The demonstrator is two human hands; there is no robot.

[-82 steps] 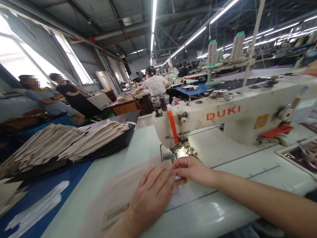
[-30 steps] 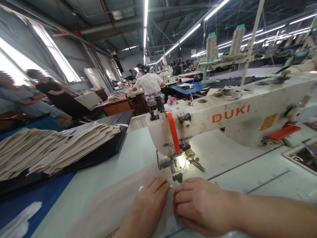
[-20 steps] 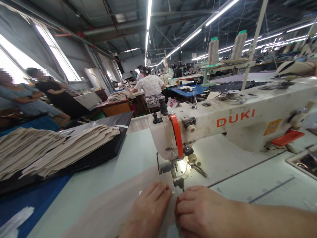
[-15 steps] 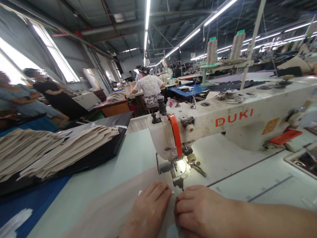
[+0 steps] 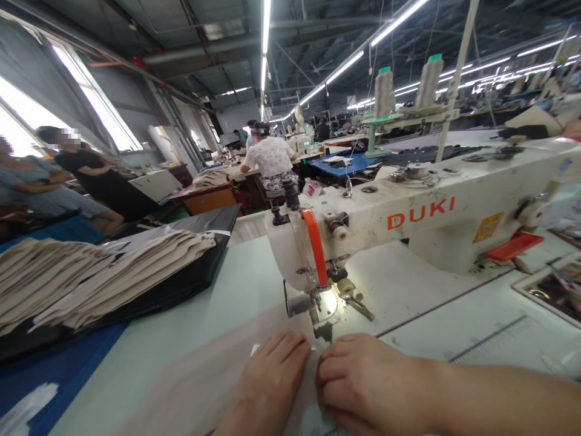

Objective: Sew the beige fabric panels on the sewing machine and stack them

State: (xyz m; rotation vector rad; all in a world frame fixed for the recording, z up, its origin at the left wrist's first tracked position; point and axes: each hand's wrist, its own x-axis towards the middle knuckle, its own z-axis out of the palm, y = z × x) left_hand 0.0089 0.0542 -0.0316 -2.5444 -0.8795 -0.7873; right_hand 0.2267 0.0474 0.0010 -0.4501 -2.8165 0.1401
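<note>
A pale beige fabric piece [image 5: 200, 369] lies on the table in front of the sewing machine [image 5: 422, 209], its edge leading up to the lit needle area. My left hand [image 5: 272, 378] rests on this fabric with its fingers together and curled at the edge. Close beside it, my right hand [image 5: 363, 378] has its fingers bent, pinching the near edge of the same piece; its fingertips are partly hidden. Both hands are just in front of the needle plate [image 5: 327, 306]. A small white tag [image 5: 255, 349] shows by my left fingers.
Stacked beige cut pieces [image 5: 131, 275] lie on black material [image 5: 218, 254] at the left. Thread cones [image 5: 384, 94] stand behind the machine. A tray of small items [image 5: 551, 290] sits at the right. One person [image 5: 270, 154] sits ahead; two others are at the left.
The view has shifted slightly, so the machine appears a little further left. Both hands stay at the fabric edge, almost in the same pose.
</note>
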